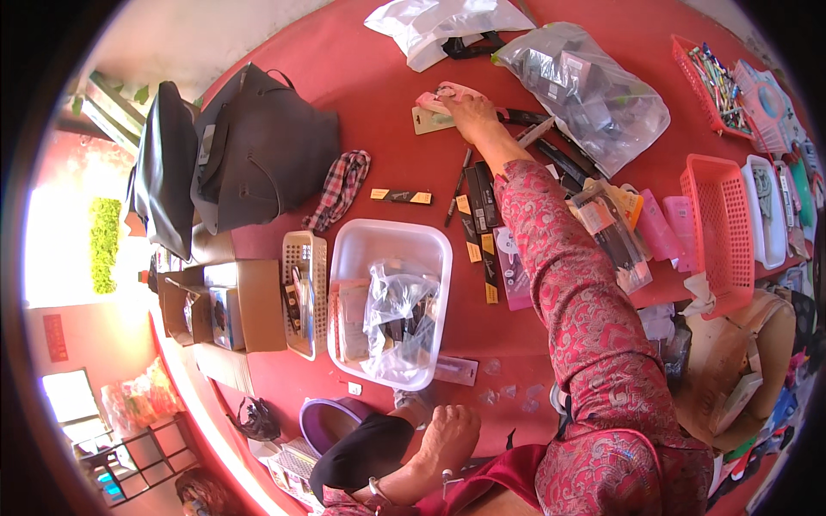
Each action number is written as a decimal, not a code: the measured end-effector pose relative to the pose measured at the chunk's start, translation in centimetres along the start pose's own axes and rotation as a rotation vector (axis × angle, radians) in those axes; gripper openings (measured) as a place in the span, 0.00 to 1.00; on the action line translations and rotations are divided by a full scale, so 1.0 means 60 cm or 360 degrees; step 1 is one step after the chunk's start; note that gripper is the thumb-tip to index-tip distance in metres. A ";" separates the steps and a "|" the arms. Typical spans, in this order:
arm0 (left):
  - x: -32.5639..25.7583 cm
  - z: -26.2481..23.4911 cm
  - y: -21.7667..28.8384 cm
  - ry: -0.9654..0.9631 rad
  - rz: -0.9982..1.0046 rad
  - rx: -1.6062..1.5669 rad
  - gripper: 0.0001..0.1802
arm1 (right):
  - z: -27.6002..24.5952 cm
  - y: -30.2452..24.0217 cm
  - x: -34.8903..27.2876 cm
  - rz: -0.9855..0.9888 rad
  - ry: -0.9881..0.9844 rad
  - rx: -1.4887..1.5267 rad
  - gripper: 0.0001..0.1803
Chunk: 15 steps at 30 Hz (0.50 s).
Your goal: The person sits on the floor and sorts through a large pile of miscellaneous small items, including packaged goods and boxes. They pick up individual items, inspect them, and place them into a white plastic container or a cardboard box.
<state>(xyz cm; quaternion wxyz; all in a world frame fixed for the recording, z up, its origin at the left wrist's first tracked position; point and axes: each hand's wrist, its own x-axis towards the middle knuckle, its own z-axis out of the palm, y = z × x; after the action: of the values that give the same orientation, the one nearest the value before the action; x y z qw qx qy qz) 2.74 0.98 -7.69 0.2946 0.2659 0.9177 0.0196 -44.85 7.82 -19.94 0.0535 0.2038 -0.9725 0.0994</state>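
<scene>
My right hand (475,119) reaches far across the red surface, its fingers closed on the edge of a pink package (444,95). Partly under that package lies a pale card (433,120). Black boxes with yellow ends (478,215) and a dark pen-like stick (459,187) are below my right wrist. My left hand (451,437) is near my body by my dark-clad knee, fingers curled in, with nothing visible in them. A white plastic tub (446,284) in the middle holds clear plastic bags (400,301). One more black and yellow box (401,197) lies above the tub.
A dark handbag (275,146), checked cloth (338,187), beige basket (318,249) and cardboard box (261,305) are on the left. Filled clear bags (594,95) lie at the far side. Red baskets (721,224) and a white tray (766,211) stand at right; a purple basin (331,426) is near.
</scene>
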 end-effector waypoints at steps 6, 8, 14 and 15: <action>0.026 -0.015 -0.016 0.0020 -0.0031 -0.0031 0.10 | -0.009 0.019 0.001 -0.0307 -0.0085 -0.0238 0.20; 0.026 -0.010 -0.021 0.0053 -0.0033 -0.0035 0.10 | -0.094 0.019 -0.050 -0.0429 -0.0407 -0.0137 0.20; 0.014 -0.017 -0.009 0.0063 -0.0075 -0.0055 0.11 | -0.302 0.060 -0.149 -0.0572 -0.0881 0.0371 0.14; 0.017 -0.014 -0.007 0.0008 -0.0106 -0.0038 0.11 | -0.296 0.078 -0.146 -0.0554 -0.0747 0.0557 0.13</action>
<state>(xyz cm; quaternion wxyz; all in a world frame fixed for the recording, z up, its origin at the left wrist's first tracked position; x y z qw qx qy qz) 1.38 1.21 -7.60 0.2958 0.2317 0.9265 0.0214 -37.66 19.24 -4.67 -0.1913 0.3901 -0.8771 0.2046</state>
